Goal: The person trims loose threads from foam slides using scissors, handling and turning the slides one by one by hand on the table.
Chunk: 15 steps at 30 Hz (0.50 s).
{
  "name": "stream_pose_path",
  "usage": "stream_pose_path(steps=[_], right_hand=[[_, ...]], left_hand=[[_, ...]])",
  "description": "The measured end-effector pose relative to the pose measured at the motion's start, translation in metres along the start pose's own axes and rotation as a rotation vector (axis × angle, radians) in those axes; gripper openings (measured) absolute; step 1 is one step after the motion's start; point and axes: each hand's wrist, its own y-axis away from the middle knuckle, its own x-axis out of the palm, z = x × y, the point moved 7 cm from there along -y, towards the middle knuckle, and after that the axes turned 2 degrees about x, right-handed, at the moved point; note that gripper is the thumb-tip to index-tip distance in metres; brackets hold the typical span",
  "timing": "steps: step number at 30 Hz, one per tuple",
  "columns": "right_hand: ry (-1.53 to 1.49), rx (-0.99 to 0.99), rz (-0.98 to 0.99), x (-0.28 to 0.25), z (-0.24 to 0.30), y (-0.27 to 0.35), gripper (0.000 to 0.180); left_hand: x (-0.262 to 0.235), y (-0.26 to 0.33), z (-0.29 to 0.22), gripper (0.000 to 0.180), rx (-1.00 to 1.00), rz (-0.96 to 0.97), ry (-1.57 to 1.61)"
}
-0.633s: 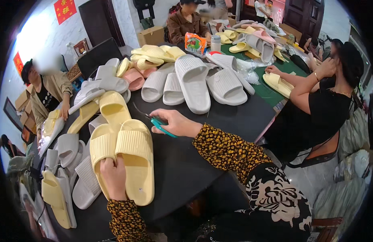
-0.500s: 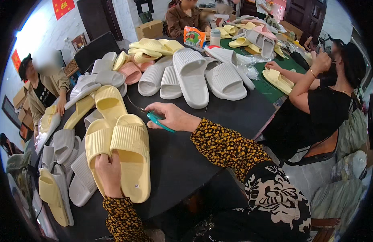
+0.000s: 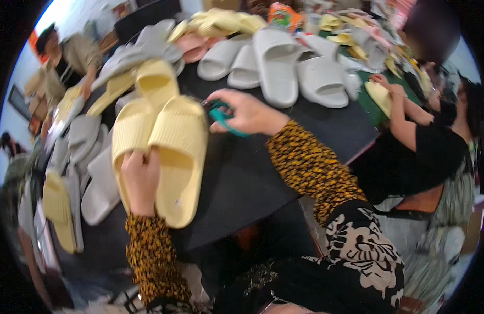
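My left hand (image 3: 141, 180) grips a pair of yellow slippers by the inner sides of their ribbed straps, its fingers tucked under them. The left slipper (image 3: 129, 133) and the right slipper (image 3: 181, 138) lie side by side, toes pointing away. Just right of their toes, my right hand (image 3: 252, 111) is closed around teal-handled scissors (image 3: 232, 127). The blades are blurred and partly behind the right slipper's edge. Another yellow slipper (image 3: 157, 78) sits beyond the pair's toes.
Grey slippers (image 3: 276, 68) stand across the dark table (image 3: 236, 167). More grey and yellow slippers (image 3: 58, 204) lie at the left. A person (image 3: 77, 57) is at the far left. A person in black (image 3: 409, 152) sits at the right by a green mat (image 3: 370, 110).
The view has shifted, so the table's contents sit higher in it. My right hand with the scissors is closer to the right slipper's toe. My left hand keeps its grip.
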Motion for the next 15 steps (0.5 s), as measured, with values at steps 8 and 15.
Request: stream_pose_path(steps=[8, 15], right_hand=[[0.043, 0.019, 0.084, 0.001, 0.015, -0.002, 0.051], [0.130, 0.097, 0.204, -0.001, 0.015, 0.003, 0.050]], left_hand=[[-0.002, 0.000, 0.005, 0.021, 0.003, -0.056, 0.102], [-0.002, 0.001, 0.002, 0.013, 0.049, -0.070, 0.222]])
